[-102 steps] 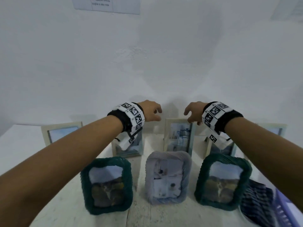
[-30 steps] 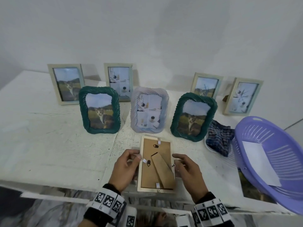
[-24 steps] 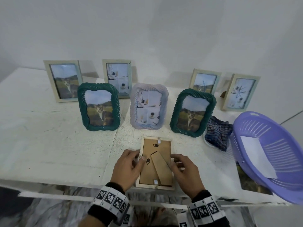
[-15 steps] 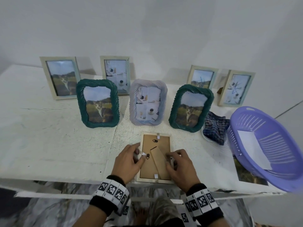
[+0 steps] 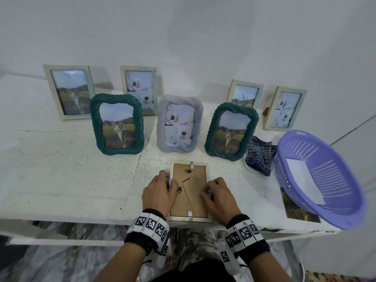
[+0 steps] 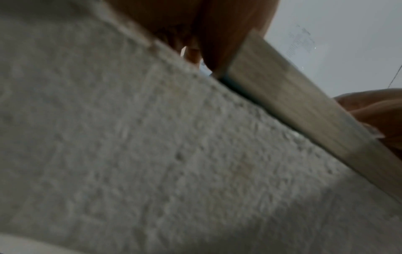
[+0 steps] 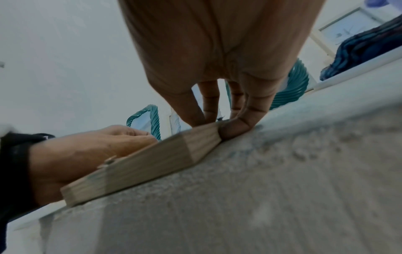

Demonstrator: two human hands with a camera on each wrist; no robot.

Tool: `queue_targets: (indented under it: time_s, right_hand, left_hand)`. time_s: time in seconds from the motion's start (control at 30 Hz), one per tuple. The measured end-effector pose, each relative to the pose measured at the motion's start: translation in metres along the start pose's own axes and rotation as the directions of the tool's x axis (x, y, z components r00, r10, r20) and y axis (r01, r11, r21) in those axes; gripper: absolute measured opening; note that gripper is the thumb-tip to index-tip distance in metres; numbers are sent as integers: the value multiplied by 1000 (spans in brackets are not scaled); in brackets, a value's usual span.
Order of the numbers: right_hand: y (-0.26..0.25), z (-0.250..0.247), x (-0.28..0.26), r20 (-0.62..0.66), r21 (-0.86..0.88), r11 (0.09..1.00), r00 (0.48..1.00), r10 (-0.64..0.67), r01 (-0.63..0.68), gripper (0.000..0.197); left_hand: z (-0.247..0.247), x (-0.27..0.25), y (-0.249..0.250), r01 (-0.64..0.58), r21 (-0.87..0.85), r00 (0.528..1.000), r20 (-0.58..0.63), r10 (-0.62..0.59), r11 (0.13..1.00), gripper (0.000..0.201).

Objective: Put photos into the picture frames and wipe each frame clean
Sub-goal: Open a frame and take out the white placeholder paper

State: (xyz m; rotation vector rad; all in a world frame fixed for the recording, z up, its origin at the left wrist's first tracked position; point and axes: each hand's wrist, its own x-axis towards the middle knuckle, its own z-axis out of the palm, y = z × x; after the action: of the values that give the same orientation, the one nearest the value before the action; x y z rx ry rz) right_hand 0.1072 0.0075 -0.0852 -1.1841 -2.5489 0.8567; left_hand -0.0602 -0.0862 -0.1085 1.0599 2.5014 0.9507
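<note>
A light wooden frame (image 5: 193,176) lies face down at the table's front edge, its brown backing board and folded stand facing up. My left hand (image 5: 169,184) curls over its left side at a small white tab. My right hand (image 5: 206,191) curls over the right side. In the right wrist view the right thumb and fingertips (image 7: 234,127) pinch the edge of the frame (image 7: 152,158), and the left hand (image 7: 87,149) rests on the far side. The left wrist view shows only the frame's side (image 6: 304,110) on the table and part of the left hand (image 6: 228,25).
Several filled frames stand behind: two green (image 5: 117,125) (image 5: 231,131), one lilac (image 5: 180,123), and pale wooden ones by the wall. A dark checked cloth (image 5: 259,157) lies at the right. A purple basket (image 5: 345,200) holds a white sheet (image 5: 303,180) and covers a photo (image 5: 299,208).
About three seconds ago both hands reached for a back-row frame; it now lies face down at the front edge. In the last second both hands closed in on its side tabs.
</note>
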Motion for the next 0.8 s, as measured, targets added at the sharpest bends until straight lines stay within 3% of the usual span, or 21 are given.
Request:
queue_targets:
  time_s: [0.17, 0.33, 0.57, 0.8]
  right_hand:
    - [-6, 1, -1, -15, 30, 997, 998, 66, -65, 18]
    - [-1, -1, -2, 5, 136, 989, 999, 52, -52, 27]
    - [4, -11, -1, 96, 157, 987, 995, 21, -36, 35]
    - [-11, -17, 46, -12, -249, 968, 999, 38, -39, 42]
  left_hand:
    - [2, -4, -6, -59, -24, 997, -47, 58, 998, 15]
    - [2, -6, -8, -86, -38, 994, -74, 83, 996, 15]
    - [-1, -11, -9, -81, -96, 993, -89, 73, 992, 19]
    - [-2, -11, -7, -82, -113, 997, -22, 80, 990, 22]
